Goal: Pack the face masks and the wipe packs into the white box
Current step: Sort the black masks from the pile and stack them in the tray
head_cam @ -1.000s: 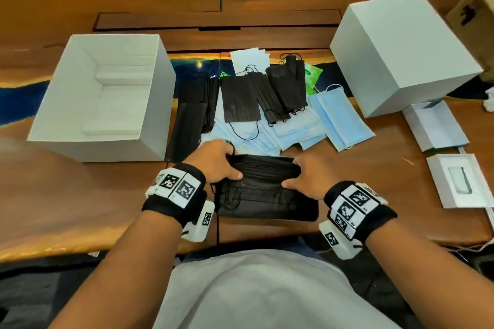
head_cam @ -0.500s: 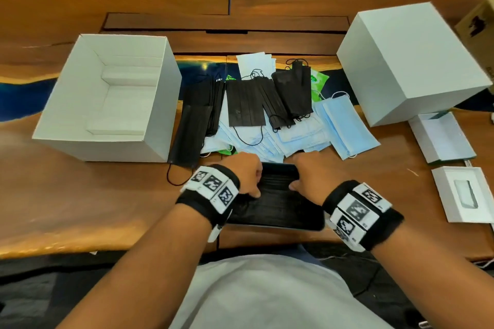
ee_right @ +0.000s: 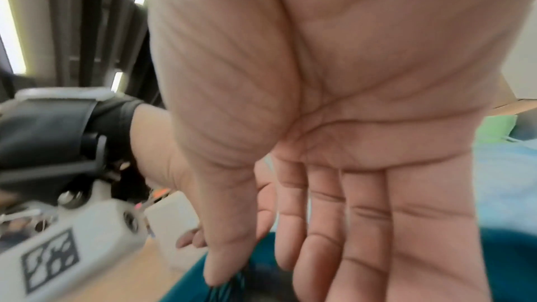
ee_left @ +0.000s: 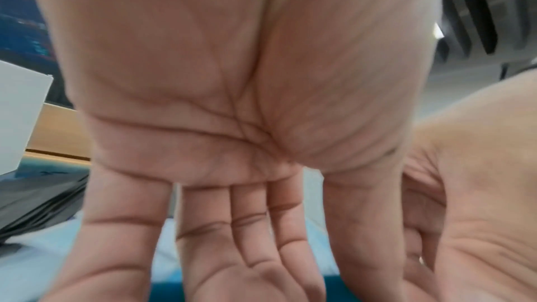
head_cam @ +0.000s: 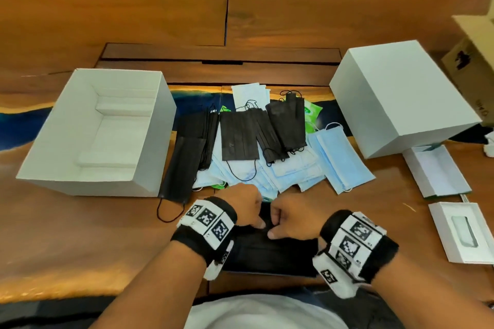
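We've got both hands, left hand [head_cam: 244,208] & right hand [head_cam: 290,219], meeting on the black mask stack [head_cam: 270,254] at lower centre. Grip unclear: wrist views show straightish fingers. Soft, light, floppy; likely best pinched at both ends. 1 white box [head_cam: 149,141] at left; loose masks uncountable.

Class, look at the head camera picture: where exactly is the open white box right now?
The open white box stands empty on the table's left side, its right wall beside the spread of black masks.
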`<state>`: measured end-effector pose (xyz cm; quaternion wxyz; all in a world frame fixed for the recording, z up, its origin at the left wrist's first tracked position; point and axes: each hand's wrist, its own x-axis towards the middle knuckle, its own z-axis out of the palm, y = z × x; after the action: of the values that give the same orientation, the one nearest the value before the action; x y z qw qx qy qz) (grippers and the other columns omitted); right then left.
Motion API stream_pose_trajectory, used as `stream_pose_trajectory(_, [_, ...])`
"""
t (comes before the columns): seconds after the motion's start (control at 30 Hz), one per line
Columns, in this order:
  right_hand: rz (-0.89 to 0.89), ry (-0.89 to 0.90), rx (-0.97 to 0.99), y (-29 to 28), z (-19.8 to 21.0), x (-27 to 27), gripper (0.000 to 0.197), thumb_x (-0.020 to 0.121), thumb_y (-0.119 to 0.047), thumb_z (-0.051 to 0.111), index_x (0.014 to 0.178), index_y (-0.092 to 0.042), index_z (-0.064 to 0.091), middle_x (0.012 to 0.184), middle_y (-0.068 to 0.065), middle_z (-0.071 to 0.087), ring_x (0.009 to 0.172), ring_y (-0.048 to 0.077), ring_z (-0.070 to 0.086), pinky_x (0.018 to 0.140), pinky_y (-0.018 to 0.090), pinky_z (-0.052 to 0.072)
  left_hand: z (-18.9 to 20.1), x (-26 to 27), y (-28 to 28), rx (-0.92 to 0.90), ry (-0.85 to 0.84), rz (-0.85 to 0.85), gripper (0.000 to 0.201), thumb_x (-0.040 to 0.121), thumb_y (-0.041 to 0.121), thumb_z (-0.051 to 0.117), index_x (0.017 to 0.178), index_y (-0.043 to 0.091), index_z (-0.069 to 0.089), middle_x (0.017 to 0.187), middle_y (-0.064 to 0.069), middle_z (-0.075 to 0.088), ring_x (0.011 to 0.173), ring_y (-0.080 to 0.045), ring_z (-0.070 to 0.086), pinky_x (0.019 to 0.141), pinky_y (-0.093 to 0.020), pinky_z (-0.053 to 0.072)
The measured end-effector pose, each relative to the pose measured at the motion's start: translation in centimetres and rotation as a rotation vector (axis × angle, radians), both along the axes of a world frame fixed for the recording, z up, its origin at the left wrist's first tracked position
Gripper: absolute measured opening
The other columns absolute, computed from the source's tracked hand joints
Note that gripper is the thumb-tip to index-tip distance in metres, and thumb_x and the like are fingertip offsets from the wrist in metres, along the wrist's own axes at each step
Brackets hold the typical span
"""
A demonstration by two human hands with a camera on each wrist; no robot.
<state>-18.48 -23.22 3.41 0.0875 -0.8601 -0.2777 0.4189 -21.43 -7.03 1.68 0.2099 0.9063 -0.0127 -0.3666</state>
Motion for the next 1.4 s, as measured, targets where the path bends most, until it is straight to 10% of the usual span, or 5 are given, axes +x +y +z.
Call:
stream_pose_trajectory(0.17, [-0.163, 0.028, 0.165, 0.4, 1.9, 5.5, 0.029, 0.081, -0.037, 0.074, 0.093, -0.012, 0.064, 0.089, 0.002, 0.065, 0.064, 0.008, 0.057, 0.063, 0.023, 0.047, 2.3, 4.0, 1.2, -0.143, -0.147, 0.134, 0.027, 0.084, 0.041, 0.071, 0.094, 0.015, 0.068, 0.090, 0.004, 0.058, 0.074, -0.011, 0.055, 0.068, -0.028, 0.048])
stream_pose_trajectory(0.43, [-0.370, -0.068, 0.197, 1.2, 0.2, 13.3, 0.023, 0.085, -0.032, 0.071, 0.083, -0.012, 0.060, 0.075, 0.005, 0.064, 0.060, 0.017, 0.062, 0.052, 0.028, 0.052, 1.7, 10.9, 1.9, -0.221, -0.199, 0.351, 0.028, 0.087, 0.038, 0.070, 0.105, 0.017, 0.064, 0.097, 0.001, 0.064, 0.094, -0.018, 0.061, 0.082, -0.033, 0.052])
stream_pose_trajectory(0.9, [-0.697, -0.168, 0.116, 2.2, -7.1, 21.5, 0.053, 0.076, -0.042, 0.076, 0.111, -0.014, 0.047, 0.104, 0.003, 0.060, 0.099, 0.024, 0.060, 0.090, 0.040, 0.051, -3.7, 17.6, 1.3, -0.220, -0.099, 0.731, 0.058, 0.085, 0.036, 0.071, 0.132, 0.016, 0.045, 0.135, -0.009, 0.051, 0.119, -0.024, 0.053, 0.096, -0.034, 0.045])
stream_pose_trajectory(1.13, [-0.545, -0.163, 0.237, 3.4, -6.7, 21.3, 0.024, 0.078, -0.016, 0.068, 0.068, -0.017, 0.046, 0.067, 0.000, 0.049, 0.070, 0.022, 0.051, 0.056, 0.028, 0.037, -5.1, 18.7, 1.4, -0.362, -0.099, 0.950, 0.078, 0.077, 0.033, 0.077, 0.141, 0.019, 0.034, 0.131, -0.012, 0.054, 0.116, -0.029, 0.057, 0.096, -0.046, 0.052])
stream_pose_trajectory(1.4, [-0.430, -0.393, 0.222, 4.4, -4.5, 16.7, 0.024, 0.079, -0.012, 0.053, 0.102, -0.017, 0.052, 0.084, 0.007, 0.065, 0.080, 0.031, 0.059, 0.063, 0.032, 0.044, -4.4, 18.2, 1.8, -0.559, -0.090, 1.211, 0.039, 0.093, 0.055, 0.050, 0.112, 0.021, 0.053, 0.106, -0.004, 0.062, 0.101, -0.027, 0.064, 0.085, -0.050, 0.057])
